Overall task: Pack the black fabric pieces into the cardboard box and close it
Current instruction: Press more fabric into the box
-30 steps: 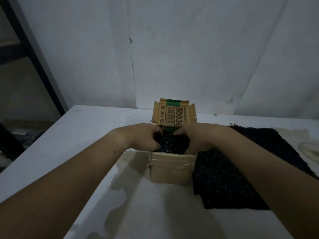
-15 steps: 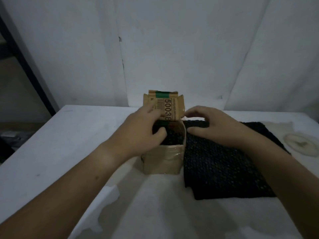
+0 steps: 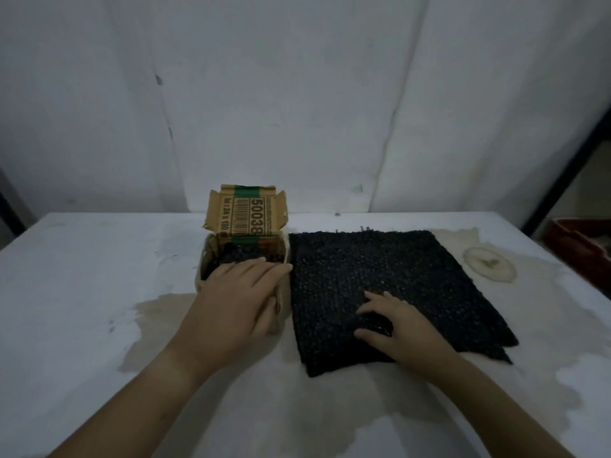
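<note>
A small cardboard box (image 3: pixel 203 268) stands on the white table, its printed lid (image 3: pixel 244 213) upright at the back. Black fabric (image 3: pixel 238 255) fills the inside. My left hand (image 3: pixel 236 302) lies over the box's near wall, with the fingers across the rim and the thumb on the front right side. Touching the box on its right is a flat stack of black knitted fabric pieces (image 3: pixel 380 266). My right hand (image 3: pixel 398 328) rests on the near part of that stack, thumb and fingers pinching a fold of the top piece.
A pale round mark (image 3: pixel 489 262) lies on the table (image 3: pixel 82 279) right of the stack. A dark red tray (image 3: pixel 582 241) sits beyond the table's right edge, beside a black post (image 3: pixel 562 175). A white wall closes the back.
My left hand has come out of the box and settled on its near wall. My right hand has moved from the stack's far edge to its near part and pinched the top piece.
</note>
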`<state>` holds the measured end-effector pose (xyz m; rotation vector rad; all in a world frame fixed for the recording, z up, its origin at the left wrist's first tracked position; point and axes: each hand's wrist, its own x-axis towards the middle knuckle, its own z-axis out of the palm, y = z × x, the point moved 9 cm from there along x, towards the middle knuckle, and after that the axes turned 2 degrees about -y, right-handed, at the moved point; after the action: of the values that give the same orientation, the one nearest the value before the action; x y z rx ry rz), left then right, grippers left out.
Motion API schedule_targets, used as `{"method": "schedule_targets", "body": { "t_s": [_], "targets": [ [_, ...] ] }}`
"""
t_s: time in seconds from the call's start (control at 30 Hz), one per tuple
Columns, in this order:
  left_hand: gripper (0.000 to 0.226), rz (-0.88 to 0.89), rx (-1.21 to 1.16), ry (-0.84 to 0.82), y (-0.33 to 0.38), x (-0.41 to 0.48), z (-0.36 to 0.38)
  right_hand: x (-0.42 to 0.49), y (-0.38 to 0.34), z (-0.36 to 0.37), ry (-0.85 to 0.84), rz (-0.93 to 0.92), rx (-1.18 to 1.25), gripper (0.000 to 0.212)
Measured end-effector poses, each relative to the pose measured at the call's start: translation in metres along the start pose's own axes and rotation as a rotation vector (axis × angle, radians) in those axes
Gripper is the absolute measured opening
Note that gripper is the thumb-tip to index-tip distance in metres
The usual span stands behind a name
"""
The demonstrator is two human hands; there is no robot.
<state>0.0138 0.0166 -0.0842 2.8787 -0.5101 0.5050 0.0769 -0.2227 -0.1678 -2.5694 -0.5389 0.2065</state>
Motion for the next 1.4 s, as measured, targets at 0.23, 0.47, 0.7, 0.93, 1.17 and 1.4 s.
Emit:
{"method": "schedule_targets", "body": {
  "t_s": [0.23, 0.47, 0.7, 0.93, 1.17, 1.4],
  "targets": [
    [0.05, -0.026, 0.004, -0.004, 0.001, 0.0, -0.003, -0.01, -0.007, -0.042, 0.392, -0.035, 0.315, 0.012],
    [0.055, -0.002, -0.036, -0.019, 0.002, 0.0, -0.006, -0.014, -0.056, -0.104, 0.584, -0.124, 0.694, 0.019],
    [0.056, 0.06, -0.123, -0.006, 0.001, 0.002, -0.015, 0.008, -0.147, -0.11, 0.523, -0.287, 0.734, 0.024],
    [0.034, -0.023, -0.235, 0.2, -0.033, -0.012, -0.056, 0.035, -0.188, -0.07, 0.318, -0.324, 0.756, 0.029],
    [0.035, -0.529, -1.048, 0.392, -0.126, -0.044, -0.068, 0.056, -0.204, -0.032, 0.151, -0.309, 0.605, 0.032],
    [0.086, -0.543, -1.166, 0.168, -0.117, -0.034, -0.051, 0.064, -0.217, 0.01, -0.112, -0.336, 0.211, 0.04]
  ]
}}
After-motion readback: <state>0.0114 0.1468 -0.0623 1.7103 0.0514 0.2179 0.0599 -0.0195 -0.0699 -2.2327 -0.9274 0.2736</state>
